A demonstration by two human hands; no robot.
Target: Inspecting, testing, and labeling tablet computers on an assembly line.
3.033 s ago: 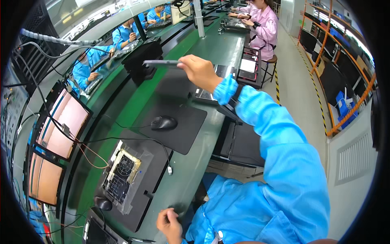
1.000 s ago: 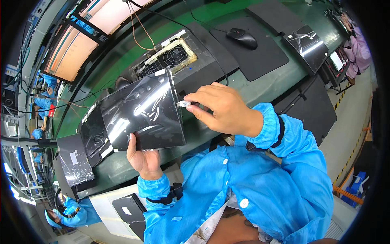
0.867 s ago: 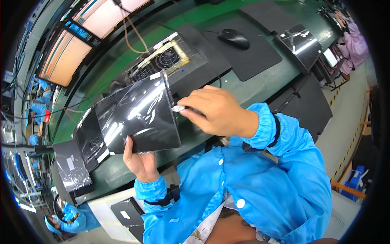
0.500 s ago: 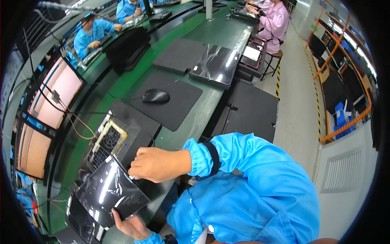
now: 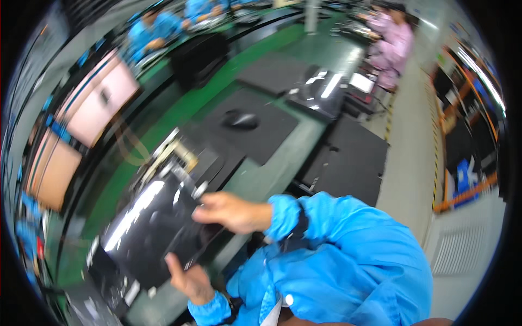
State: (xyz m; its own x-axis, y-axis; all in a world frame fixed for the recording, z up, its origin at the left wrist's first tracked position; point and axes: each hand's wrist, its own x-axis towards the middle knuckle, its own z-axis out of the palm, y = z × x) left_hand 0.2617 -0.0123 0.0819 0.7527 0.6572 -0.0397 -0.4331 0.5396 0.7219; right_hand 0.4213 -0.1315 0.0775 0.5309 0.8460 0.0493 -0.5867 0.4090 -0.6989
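Note:
A dark glossy flat panel (image 5: 155, 228), seemingly covered in film, is tilted between my hands at the near left of the bench. My left hand (image 5: 193, 283) grips its near edge, thumb on the face and fingers mostly hidden beneath. At the panel's right corner, my right hand (image 5: 235, 212) holds the edge, thumb and fingers partly smeared by motion. Just beyond the panel stands a fixture with a cream-coloured frame (image 5: 184, 155), partly covered by it. A dark device (image 5: 100, 271) lies beneath the panel's left side, mostly hidden.
A black mouse (image 5: 241, 119) rests on a dark mat (image 5: 272, 142). Farther off lies another glossy film-covered panel (image 5: 321, 98). Two lit monitors (image 5: 106, 92) stand at the left. Dark flat boards (image 5: 353, 157) sit beside the bench. Several co-workers in blue and pink are seated farther away.
The view has shifted and blurred. The panel is raised and seen broader. My right hand has gone from a closed pinch at the corner to a looser grip with extended fingers.

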